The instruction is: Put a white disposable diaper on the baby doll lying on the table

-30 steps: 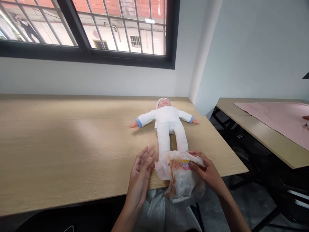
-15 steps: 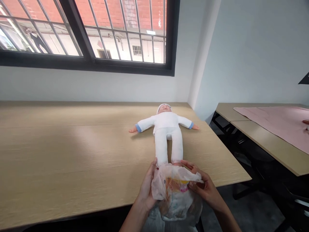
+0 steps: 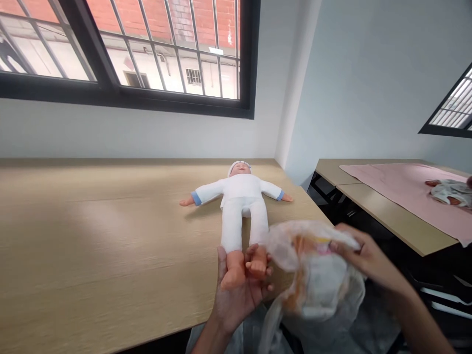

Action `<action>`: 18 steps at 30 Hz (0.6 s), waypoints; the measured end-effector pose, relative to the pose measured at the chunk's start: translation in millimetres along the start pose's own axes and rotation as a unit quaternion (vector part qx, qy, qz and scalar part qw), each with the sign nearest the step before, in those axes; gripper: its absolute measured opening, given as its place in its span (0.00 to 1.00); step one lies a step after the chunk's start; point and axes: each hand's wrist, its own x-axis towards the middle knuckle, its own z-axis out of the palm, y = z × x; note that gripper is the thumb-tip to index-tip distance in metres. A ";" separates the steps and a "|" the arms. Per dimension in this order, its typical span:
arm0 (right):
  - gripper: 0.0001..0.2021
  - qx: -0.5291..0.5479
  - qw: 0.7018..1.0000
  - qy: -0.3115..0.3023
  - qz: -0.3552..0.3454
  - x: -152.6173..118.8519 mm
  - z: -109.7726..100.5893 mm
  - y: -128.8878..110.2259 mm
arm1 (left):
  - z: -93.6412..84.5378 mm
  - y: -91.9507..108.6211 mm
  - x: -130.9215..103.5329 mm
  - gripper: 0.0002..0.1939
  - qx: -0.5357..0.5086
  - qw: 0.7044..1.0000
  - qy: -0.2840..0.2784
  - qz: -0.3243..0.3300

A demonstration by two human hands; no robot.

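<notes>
White-clothed baby doll (image 3: 242, 189): feet (image 3: 233, 273) now unblocked for us
Left hand (image 3: 241, 297): spread beneath them
Right hand (image 3: 368, 255): pinching crumpled white-orange plastic bag (image 3: 324, 280), swung aside

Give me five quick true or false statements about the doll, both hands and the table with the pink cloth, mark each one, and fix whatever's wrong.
1. The right hand holds a crumpled, translucent bag. True.
2. The left hand is at the feet of the doll. True.
3. The doll lies face down. False: it lies on its back, face up.
4. The doll's cuffs are red. False: they are blue.
5. The pink cloth covers the other table completely. False: part of the tabletop shows beside it.
</notes>
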 end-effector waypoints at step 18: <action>0.14 -0.263 0.927 0.080 -0.254 10.3 16.7 19.0 | 98.5 81.6 8.3 0.30 0.019 0.998 -0.033 0.040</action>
